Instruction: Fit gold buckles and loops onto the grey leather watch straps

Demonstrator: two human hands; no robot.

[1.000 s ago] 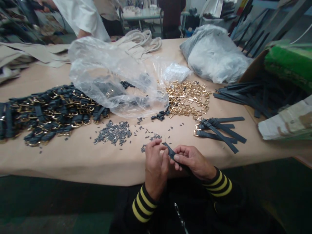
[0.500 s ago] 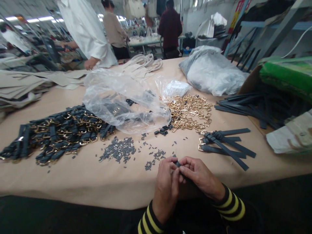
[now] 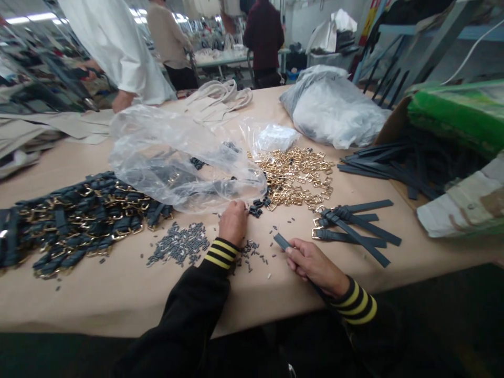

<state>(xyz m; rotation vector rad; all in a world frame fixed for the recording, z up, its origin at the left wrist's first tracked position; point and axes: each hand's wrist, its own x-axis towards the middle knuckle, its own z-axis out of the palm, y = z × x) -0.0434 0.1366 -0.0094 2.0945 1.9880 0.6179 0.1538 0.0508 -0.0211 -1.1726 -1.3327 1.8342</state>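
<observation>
My right hand grips a dark blue-grey strap, its flat end sticking out past the fingertips toward the upper left. My left hand is stretched forward with its fingers curled, beside a small cluster of dark strap loops. What those fingers hold, if anything, is hidden. Small dark pieces are scattered between my two hands, and a larger heap of small dark pieces lies left of my left sleeve. Gold buckles are piled beyond the loops.
Buckled straps lie to the right; a big heap of them covers the left. Crumpled clear plastic lies mid-table. Behind are a filled bag and a box of loose straps. A person in white stands across the table.
My left hand has let go of the strap and moved forward and left to the dark loops. The right hand keeps the strap, whose end now shows more. The view has shifted slightly.
</observation>
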